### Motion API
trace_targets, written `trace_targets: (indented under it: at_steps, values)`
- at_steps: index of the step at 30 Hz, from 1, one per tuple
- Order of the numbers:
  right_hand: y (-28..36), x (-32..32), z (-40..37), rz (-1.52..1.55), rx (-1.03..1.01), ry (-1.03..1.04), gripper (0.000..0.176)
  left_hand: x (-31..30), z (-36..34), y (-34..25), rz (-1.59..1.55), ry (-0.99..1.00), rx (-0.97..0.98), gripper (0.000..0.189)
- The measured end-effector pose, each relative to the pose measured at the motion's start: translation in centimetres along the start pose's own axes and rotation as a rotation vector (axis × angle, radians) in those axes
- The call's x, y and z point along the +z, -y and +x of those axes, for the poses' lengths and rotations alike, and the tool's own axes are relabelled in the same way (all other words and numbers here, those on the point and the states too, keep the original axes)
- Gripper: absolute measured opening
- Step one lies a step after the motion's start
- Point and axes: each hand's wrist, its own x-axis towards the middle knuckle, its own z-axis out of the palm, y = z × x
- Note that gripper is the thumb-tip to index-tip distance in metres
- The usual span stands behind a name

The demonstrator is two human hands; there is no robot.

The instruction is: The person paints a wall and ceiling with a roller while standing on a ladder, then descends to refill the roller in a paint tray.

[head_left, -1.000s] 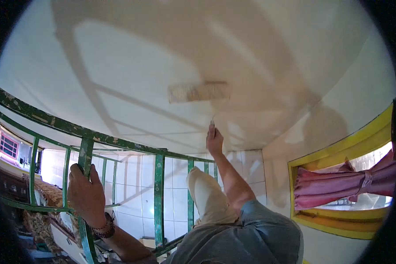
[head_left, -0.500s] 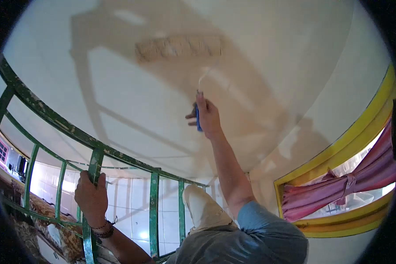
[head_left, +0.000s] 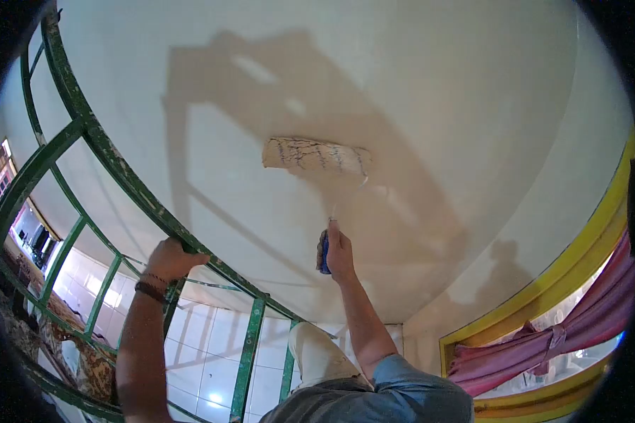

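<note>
My right hand [head_left: 341, 255] is closed around the blue handle of a paint roller [head_left: 316, 156]. The roller's wide, pale sleeve with dark streaks lies against the light wall [head_left: 416, 106] above the hand. On the left, my left hand [head_left: 171, 261] grips a green metal frame [head_left: 130, 176] where an upright meets its long rail, with the thumb lying along the rail. Paint specks mark the frame. Bracelets circle my left wrist.
At the right is a yellow-framed window [head_left: 543, 296] with a tied purple curtain [head_left: 571, 321]. White tiles [head_left: 208, 352] show below, behind the bars. A brown patterned covering [head_left: 85, 352] lies at the lower left. Shadows of frame and arm fall on the wall.
The roller and my right hand have come down lower in view. My left hand has shifted from the upright up to the rail joint. The view has tilted.
</note>
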Motion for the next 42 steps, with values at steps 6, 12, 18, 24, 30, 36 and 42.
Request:
trace_targets:
  at_steps: [6, 12, 18, 24, 30, 36, 42]
  values:
    - [1.0, 1.0, 1.1, -0.020, -0.021, -0.167, 0.050, -2.0, -1.8, -2.7, -0.588, 0.260, -0.447, 0.038]
    - [7.0, 1.2, 5.6, -0.161, -0.251, -0.200, 0.054, 0.4, -0.8, -0.1, -0.504, 0.165, -0.315, 0.035]
    - [14.9, 1.8, 6.4, -0.298, -0.317, -0.170, 0.055, -1.3, -1.4, -2.0, -0.513, 0.215, -0.412, 0.038]
    - [2.4, -1.8, 2.9, -0.340, -0.117, -0.238, 0.052, -1.7, -1.7, -1.9, -0.560, 0.298, -0.439, 0.044]
    - [9.3, 0.5, 5.0, -0.295, -0.269, -0.138, 0.052, -2.3, -2.0, -0.8, -0.562, 0.388, -0.384, 0.049]
    - [16.2, 3.6, 7.7, -0.316, -0.399, -0.157, 0.053, -1.9, -2.7, -0.4, -0.677, 0.354, -0.374, 0.037]
    - [3.7, 0.3, 2.8, -0.172, -0.090, -0.160, 0.050, -0.6, -2.1, 1.4, -0.644, 0.332, -0.366, 0.028]
